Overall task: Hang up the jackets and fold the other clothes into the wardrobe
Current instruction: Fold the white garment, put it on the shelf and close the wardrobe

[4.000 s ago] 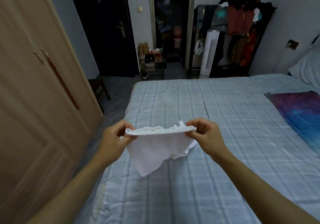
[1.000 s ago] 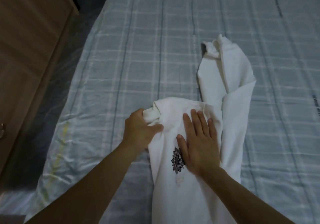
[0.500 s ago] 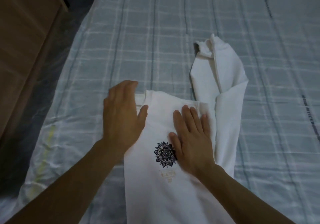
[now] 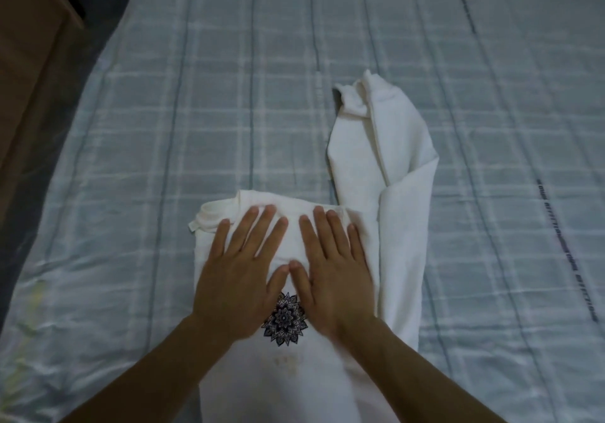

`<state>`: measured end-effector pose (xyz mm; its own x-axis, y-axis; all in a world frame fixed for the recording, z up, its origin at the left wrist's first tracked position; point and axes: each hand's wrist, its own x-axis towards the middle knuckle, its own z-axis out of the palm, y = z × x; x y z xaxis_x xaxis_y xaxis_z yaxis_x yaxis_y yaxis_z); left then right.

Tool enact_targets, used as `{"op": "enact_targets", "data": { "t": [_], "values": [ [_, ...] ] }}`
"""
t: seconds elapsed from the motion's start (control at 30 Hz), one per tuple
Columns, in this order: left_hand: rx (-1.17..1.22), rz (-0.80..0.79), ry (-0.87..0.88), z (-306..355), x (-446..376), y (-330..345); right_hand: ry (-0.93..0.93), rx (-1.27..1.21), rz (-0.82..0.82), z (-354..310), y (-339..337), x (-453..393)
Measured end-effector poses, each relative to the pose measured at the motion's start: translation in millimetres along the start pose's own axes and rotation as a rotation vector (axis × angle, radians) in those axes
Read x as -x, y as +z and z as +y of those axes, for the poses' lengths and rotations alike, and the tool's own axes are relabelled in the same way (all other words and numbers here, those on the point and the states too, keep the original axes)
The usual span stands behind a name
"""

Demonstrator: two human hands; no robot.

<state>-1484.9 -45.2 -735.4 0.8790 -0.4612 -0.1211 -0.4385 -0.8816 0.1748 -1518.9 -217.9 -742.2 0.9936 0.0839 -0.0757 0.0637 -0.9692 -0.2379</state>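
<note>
White garment [image 4: 353, 167], knit, w/ mandala print [image 4: 284, 319] — lies on the bed [image 4: 163, 111], near edge, body running toward viewer and out of frame at bottom.

Both hands flat on it, fingers straight and spread, holding nothing, just pressing. Left hand [image 4: 240, 278] just left of the print, right hand [image 4: 332, 275] just right of it; thumbs nearly touching above the print. Fingertips reach almost to the folded top edge.

One long section doubled over, lies up and right of the print, beyond the right hand; bunched end points away from viewer.

Handling (judgement): light, soft, limp, no stiffness, won't hold shape unless pressed. Not fragile. Sheet looks smooth, so cloth may slide when tugged. Best grip prob. a pinch at corners of the folded top edge, or at the bunched end of the long section to bring it across.

Vs 0.5 s ago: left hand was at left edge of garment, partly off onto bed; now fully on cloth beside right hand. Right hand approx same spot. Long section unchanged. Small tab of cloth now shows at top-left corner.
</note>
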Motion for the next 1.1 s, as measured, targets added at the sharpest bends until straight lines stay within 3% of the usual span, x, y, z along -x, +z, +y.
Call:
{"op": "enact_targets", "data": {
  "t": [0.1, 0.2, 0.3, 0.4, 0.5, 0.77, 0.93, 1.1],
  "values": [
    [-0.013, -0.009, -0.001, -0.8, 0.1, -0.2, -0.029, -0.108, -0.014, 3.0, -5.9, -1.5],
    [0.01, -0.013, 0.0, 1.0, -0.6, -2.0, -0.061, -0.393, -0.023, 15.6, -29.2, -5.8],
    [0.117, 0.045, -0.085, 10.7, -9.2, -13.2, 0.008, -0.622, 0.078, 35.7, -63.4, -16.1],
    [0.306, 0.175, -0.212, 29.8, -37.1, -33.7, 0.04, -0.574, 0.251, 69.1, -84.0, -37.8],
    [0.416, 0.245, -0.216, 48.7, -80.4, -49.5, 0.146, -0.468, 0.299, 110.7, -90.4, -65.9],
    [0.71, 0.154, -0.336, 68.2, -210.4, -60.6, 0.67, -0.55, 0.016, 188.9, -113.6, -156.4],
    [0.772, 0.0, -0.314, 68.4, -270.0, -59.8, 0.694, -0.439, -0.002, 204.1, -112.4, -187.8],
    [0.773, 0.086, -0.297, 70.8, -280.0, -58.4, 0.569, -0.533, 0.107, 209.2, -101.9, -187.3]
  ]
}}
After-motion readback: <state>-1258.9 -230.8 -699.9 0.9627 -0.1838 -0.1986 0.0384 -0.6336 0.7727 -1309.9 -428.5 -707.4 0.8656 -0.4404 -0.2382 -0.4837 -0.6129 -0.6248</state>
